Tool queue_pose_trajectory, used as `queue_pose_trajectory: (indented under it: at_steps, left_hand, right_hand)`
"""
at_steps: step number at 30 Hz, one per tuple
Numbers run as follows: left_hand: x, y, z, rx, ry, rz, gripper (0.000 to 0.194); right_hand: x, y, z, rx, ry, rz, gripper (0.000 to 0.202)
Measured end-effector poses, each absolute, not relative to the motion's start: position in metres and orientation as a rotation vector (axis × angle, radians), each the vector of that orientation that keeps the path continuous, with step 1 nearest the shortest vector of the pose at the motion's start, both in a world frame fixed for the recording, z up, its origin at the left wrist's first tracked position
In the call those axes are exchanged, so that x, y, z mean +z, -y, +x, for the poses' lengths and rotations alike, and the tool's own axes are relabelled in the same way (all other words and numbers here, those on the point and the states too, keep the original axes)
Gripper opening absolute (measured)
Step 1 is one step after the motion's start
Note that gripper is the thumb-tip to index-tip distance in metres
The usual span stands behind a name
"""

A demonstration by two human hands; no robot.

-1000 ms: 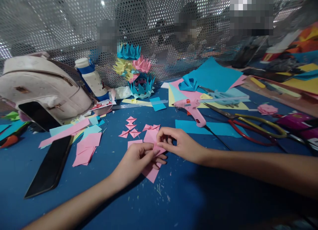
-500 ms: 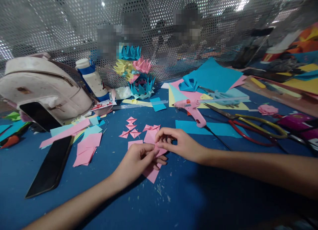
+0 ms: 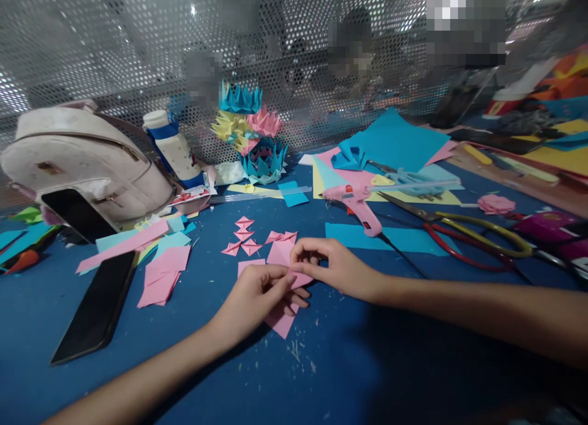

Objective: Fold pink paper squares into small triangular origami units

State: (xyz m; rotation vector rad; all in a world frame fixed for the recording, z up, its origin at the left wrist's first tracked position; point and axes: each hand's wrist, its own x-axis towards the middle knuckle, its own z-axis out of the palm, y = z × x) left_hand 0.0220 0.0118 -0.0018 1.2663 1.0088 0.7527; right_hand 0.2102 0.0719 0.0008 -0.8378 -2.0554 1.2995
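Observation:
Between my two hands is a small pink paper piece [image 3: 301,278]. My left hand [image 3: 258,293] pinches its left side between thumb and fingers. With thumb and forefinger, my right hand [image 3: 331,267] grips its upper right corner. Flat pink paper squares [image 3: 281,324] lie on the table under and around my hands, partly covered by them. Just beyond, several folded pink paper pieces [image 3: 243,235] sit in a small cluster, with more folded pink pieces [image 3: 281,236] near my right fingers.
A pink glue gun [image 3: 356,206] and large scissors [image 3: 478,229] lie to the right. On the left are a black phone [image 3: 94,312], paper scraps [image 3: 163,275] and a white backpack [image 3: 87,161]. Folded paper flowers [image 3: 261,158] and a bottle [image 3: 172,149] stand at the back.
The view has shifted very slightly. Both hands stay in nearly the same place on the pink paper, which shows a little more between them.

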Motion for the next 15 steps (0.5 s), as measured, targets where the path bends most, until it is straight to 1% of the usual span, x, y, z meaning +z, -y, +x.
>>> queue_pose_trajectory:
  at_steps: [8, 15]
  left_hand:
    - [0.0007, -0.0107, 0.0217, 0.735, -1.034, 1.276, 0.046]
    - [0.0002, -0.0102, 0.0222, 0.744, -1.028, 1.248, 0.052]
  right_hand:
    - [0.0014, -0.0708, 0.2103, 1.289, 2.067, -0.891, 0.018]
    - [0.0022, -0.0713, 0.2105, 1.292, 2.072, -0.879, 0.017]
